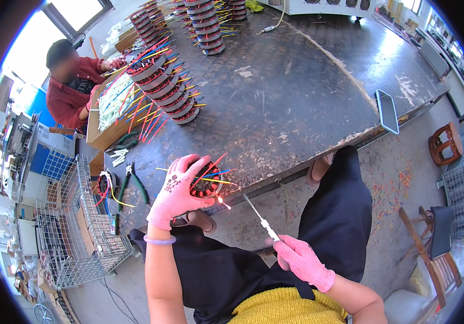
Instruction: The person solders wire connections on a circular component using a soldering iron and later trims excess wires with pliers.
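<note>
My left hand, in a pink glove, grips a round motor stator with red, yellow and blue wires sticking out, held just off the edge of the dark worktable. My right hand, also in a pink glove, holds a thin metal rod tool with a white handle. Its tip points at the stator's lower right side, where a small bright glow shows at a wire end.
Stacks of wired stators lie across the table's far left. A phone rests near the right edge. Pliers and a wire basket sit at left. Another person works at a cardboard box. Wooden stools stand at right.
</note>
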A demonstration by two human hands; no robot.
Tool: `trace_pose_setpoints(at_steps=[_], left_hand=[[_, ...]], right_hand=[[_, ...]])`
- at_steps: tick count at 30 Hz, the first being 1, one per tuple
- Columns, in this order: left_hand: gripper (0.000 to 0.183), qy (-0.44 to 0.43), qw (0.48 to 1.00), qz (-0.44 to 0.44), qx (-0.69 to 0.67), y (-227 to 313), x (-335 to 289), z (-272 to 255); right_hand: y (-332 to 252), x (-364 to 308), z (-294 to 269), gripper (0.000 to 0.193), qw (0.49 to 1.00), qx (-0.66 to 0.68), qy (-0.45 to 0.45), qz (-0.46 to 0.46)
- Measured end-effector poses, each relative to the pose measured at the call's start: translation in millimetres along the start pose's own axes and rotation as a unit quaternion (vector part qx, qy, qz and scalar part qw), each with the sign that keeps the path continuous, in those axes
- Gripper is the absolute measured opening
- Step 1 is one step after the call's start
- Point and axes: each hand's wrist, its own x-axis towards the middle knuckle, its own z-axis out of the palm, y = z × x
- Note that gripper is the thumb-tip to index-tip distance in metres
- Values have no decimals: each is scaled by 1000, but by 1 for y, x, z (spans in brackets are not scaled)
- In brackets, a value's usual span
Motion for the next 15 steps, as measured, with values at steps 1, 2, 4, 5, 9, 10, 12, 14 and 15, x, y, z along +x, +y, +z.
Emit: trace_pose_setpoints(at_steps=[1, 2, 4, 5, 9, 10, 12, 14, 15], left_hand=[[91, -3, 1000, 1, 2, 1, 1, -1], [91, -5, 1000, 1, 3, 2, 1, -2], [90, -9, 1000, 5, 4, 3, 2, -3], [89, -11, 1000, 6, 5, 4, 2, -4], [89, -13, 1000, 6, -2, 6, 1, -4], [89, -13, 1000, 5, -2, 6, 1, -4], [90, -13, 1000, 4, 0, 6, 1, -3], [90, -10, 1000, 5, 3, 6, 0, -3], [90, -9, 1000, 7, 4, 5, 0, -3]], right_hand=[[0, 0, 0, 37, 1000, 1, -3, 1], [0, 0, 1, 37, 1000, 1, -5, 3], [1, 1, 1, 37, 1000, 13, -7, 6], [1, 1, 2, 37, 1000, 24, -7, 8], [2, 3, 1, 35, 1000, 4, -8, 0], [2, 3, 2, 35, 1000, 5, -7, 0], [-2, 2, 3, 35, 1000, 6, -7, -1], [-6, 2, 5, 35, 1000, 16, -6, 4], [-6, 2, 5, 35, 1000, 20, -5, 6]])
